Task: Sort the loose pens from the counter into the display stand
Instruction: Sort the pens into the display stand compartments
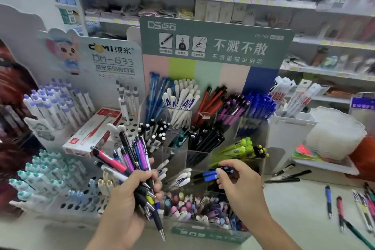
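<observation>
- Your left hand (129, 193) is wrapped tight round a mixed bunch of pens (129, 166), tips down & toward you, clicker ends fanned up and left. Red, purple, blue, black & white barrels in there.
- One dark blue pen (157, 219) hangs lowest out of the bunch, metal tip nearest you.
- Your right hand (241, 186) pinches two blue pens (213, 175) btwn thumb and fingers. They lie roughly level, pointing left, in front of the clear display stand (253, 128), at its lower-middle row.
- Stand sits centre, tiered acrylic compartments. Far row L to R: blue sticks, white pens w/ blue "A" clips (182, 99), red/black pens (211, 99), purple pens (233, 107), blue pens (259, 105).
- Mid row: black/white-cap pens, black pens (205, 138), lime-green pens (237, 148) on the right.
- Near row: pastel-cap pens (192, 207), just under your right wrist.
- Loose pens on the counter (300, 209): black ones (288, 176) just right of the stand, well apart from a blue pen (328, 201), a red pen (339, 211) & more at the near-right edge.
- Left of stand: red pen box (91, 132) and white DOMI rack (60, 107) w/ lilac- and teal-capped pens.
</observation>
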